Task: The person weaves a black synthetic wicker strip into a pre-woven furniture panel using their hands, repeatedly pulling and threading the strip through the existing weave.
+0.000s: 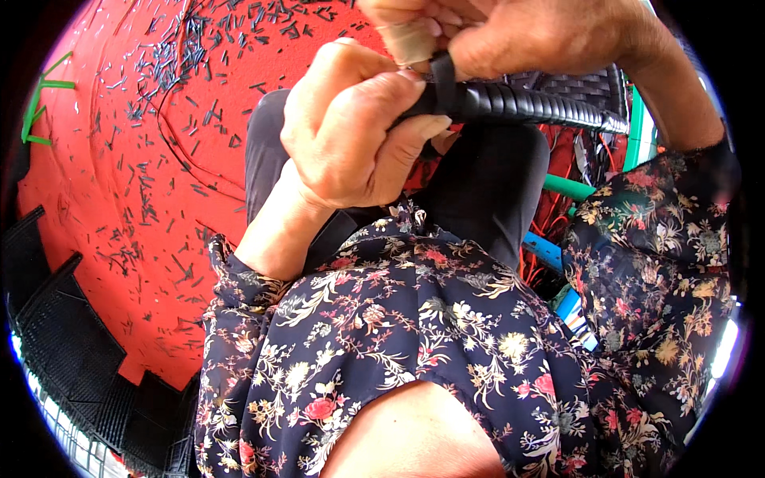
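A black bar [542, 107], wound closely with flat black strip, runs across above my lap toward the right. My left hand [351, 127] is closed around its left end, thumb and fingers pressed against the windings. From the bar a loop of flat black strip [444, 76] rises toward my right hand [534, 40]. That hand is closed with its fingers bent in a pinch around the strip; the strip's end is hidden among them. Tan tape [408, 44] covers a finger there. Beyond the bar shows a black woven panel [586, 89], partly covered by my right hand and the bar.
Short black offcuts [171, 68] lie scattered over the red floor [119, 215]. Black woven pieces [72, 342] stand at the lower left. A green frame [40, 103] is at the far left. On the right are green tubing [567, 186] and a blue piece [543, 252].
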Action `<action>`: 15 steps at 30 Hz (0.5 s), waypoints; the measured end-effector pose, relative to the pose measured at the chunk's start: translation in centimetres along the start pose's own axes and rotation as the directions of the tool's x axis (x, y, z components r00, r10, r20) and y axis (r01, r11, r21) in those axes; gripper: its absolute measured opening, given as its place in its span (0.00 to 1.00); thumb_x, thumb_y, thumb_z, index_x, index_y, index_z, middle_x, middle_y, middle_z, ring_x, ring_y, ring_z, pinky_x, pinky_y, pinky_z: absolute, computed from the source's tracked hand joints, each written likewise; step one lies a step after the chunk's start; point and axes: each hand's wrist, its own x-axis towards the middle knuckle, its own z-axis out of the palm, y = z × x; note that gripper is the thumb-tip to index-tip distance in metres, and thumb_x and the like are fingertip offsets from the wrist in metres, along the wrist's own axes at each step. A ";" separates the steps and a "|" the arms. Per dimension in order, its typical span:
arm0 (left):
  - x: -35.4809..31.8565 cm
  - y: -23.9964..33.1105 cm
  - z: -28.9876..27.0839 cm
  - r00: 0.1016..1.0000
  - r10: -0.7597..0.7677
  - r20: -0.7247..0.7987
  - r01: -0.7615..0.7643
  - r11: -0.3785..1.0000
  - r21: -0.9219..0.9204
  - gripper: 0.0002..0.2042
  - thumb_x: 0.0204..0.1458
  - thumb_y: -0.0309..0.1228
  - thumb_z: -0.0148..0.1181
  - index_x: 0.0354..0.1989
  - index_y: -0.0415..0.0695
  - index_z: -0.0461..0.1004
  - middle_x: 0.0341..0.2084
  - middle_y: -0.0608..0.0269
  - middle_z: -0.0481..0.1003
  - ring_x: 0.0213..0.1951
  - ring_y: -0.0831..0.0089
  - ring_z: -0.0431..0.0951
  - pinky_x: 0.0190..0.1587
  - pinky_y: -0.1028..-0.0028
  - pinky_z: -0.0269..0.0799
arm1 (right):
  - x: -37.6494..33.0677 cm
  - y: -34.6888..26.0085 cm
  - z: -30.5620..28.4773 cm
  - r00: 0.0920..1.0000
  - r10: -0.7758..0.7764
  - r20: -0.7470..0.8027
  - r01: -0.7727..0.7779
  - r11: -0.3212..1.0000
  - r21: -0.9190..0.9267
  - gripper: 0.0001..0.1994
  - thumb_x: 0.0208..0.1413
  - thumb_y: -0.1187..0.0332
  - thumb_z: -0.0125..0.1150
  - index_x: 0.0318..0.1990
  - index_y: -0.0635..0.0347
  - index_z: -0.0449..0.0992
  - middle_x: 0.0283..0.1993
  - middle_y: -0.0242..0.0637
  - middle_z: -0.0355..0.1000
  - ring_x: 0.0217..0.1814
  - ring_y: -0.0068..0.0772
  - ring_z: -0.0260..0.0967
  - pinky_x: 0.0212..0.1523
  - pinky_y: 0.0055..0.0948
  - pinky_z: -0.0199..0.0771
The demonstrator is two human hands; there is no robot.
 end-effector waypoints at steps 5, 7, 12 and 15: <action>0.2 -0.1 0.8 0.998 0.058 -0.027 -0.060 0.996 -0.072 0.15 0.33 0.27 0.68 0.28 0.33 0.70 0.18 0.54 0.68 0.17 0.66 0.68 0.16 0.74 0.63 | -2.2 0.7 2.2 0.967 0.211 -0.140 -0.150 0.922 0.357 0.06 0.42 0.83 0.52 0.29 0.67 0.71 0.25 0.30 0.69 0.26 0.16 0.63 0.24 0.18 0.62; 0.2 0.0 0.6 0.999 0.041 -0.019 -0.043 0.996 -0.077 0.15 0.33 0.27 0.68 0.28 0.33 0.70 0.18 0.54 0.68 0.17 0.66 0.68 0.15 0.74 0.63 | -2.5 1.2 3.1 0.947 0.254 -0.195 -0.121 0.847 0.518 0.07 0.43 0.84 0.52 0.30 0.67 0.71 0.26 0.30 0.69 0.26 0.15 0.63 0.25 0.18 0.63; 0.3 -0.3 0.8 0.998 0.048 -0.035 -0.050 0.997 -0.057 0.14 0.33 0.26 0.67 0.28 0.34 0.71 0.19 0.55 0.69 0.17 0.67 0.68 0.16 0.74 0.63 | -2.2 0.1 2.9 0.949 0.117 -0.293 -0.045 0.969 0.242 0.07 0.39 0.85 0.51 0.28 0.68 0.72 0.23 0.34 0.69 0.25 0.19 0.65 0.26 0.20 0.64; 0.2 -0.4 0.6 0.999 0.041 -0.036 -0.042 0.999 -0.034 0.14 0.33 0.25 0.67 0.28 0.34 0.71 0.19 0.56 0.69 0.17 0.67 0.69 0.17 0.74 0.64 | -1.6 -1.2 1.9 0.973 0.027 -0.229 -0.042 0.997 -0.060 0.07 0.37 0.85 0.51 0.26 0.68 0.72 0.22 0.36 0.69 0.24 0.21 0.65 0.25 0.21 0.64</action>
